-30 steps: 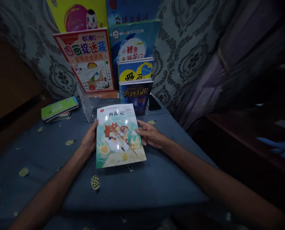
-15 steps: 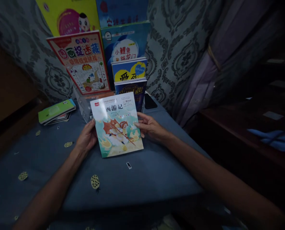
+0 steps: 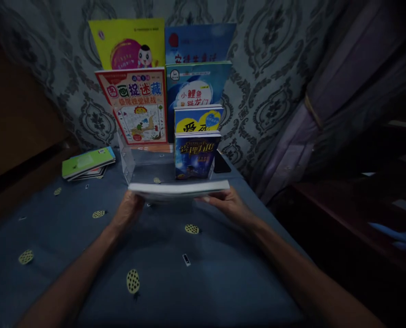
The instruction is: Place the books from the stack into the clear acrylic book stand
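Note:
A thin white-edged book (image 3: pixel 178 187) is held level above the table, its edge turned toward me and its cover hardly visible. My left hand (image 3: pixel 128 210) grips its left end, and my right hand (image 3: pixel 228 202) grips the right end with the thumb showing. Just behind it is a clear display rack (image 3: pixel 127 159) with books standing in tiers. A dark blue book (image 3: pixel 195 155) stands at the rack's lower right, below a yellow and blue book (image 3: pixel 199 119). Higher on the left is a red-bordered picture book (image 3: pixel 141 109).
A small stack of books with a green cover (image 3: pixel 86 163) lies left of the rack. To the right of the rack is a black phone-like slab (image 3: pixel 221 163). The blue tablecloth (image 3: pixel 161 291) has pineapple prints. A purple curtain (image 3: pixel 291 127) hangs at the right.
The book has tipped from showing its illustrated front cover to lying nearly edge-on, with both hands still on it. The camera view has shifted, and more of the rack shows.

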